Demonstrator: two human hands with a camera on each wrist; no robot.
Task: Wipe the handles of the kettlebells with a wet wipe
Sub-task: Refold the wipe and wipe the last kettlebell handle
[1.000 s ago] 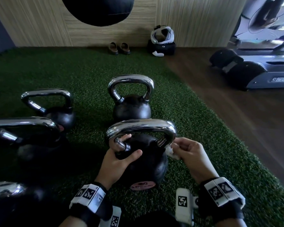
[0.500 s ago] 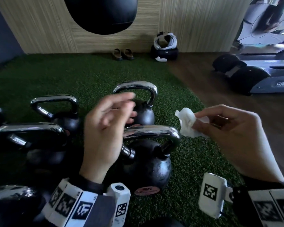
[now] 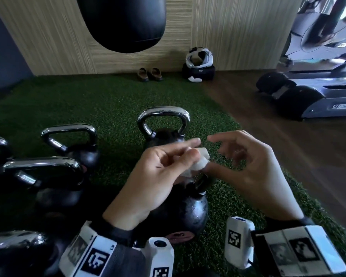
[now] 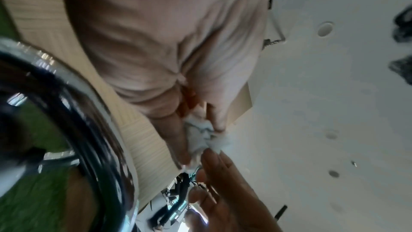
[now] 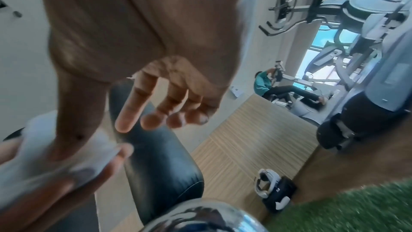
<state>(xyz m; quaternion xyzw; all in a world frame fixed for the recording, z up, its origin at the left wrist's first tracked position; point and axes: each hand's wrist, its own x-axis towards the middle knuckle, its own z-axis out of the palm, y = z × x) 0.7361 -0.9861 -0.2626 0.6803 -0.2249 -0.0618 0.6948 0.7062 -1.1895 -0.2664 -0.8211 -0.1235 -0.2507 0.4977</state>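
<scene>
Both hands hover together above the near black kettlebell point(image 3: 180, 212), hiding most of its chrome handle point(image 3: 203, 182). My left hand point(image 3: 194, 150) pinches a crumpled white wet wipe point(image 3: 201, 162) between thumb and fingers. The right hand point(image 3: 218, 154) has its fingers spread and relaxed, only the thumb resting on the wipe point(image 5: 73, 156). The left wrist view shows the wipe point(image 4: 200, 135) between my left fingers, with a chrome handle point(image 4: 107, 130) beside it. A second kettlebell stands just behind, chrome handle point(image 3: 164, 114) upright.
Several more kettlebells point(image 3: 68, 130) stand on the green turf point(image 3: 108, 96) at the left. A black punching bag point(image 3: 124, 23) hangs ahead. Sandals point(image 3: 150, 73) and a headset on a black case point(image 3: 199, 60) lie by the wall. Wood floor and gym machines point(image 3: 318, 100) are at the right.
My left hand left the near kettlebell's handle and rose. The right hand lifted the wipe off the handle. The hands met, and the wipe is now pinched in my left fingers.
</scene>
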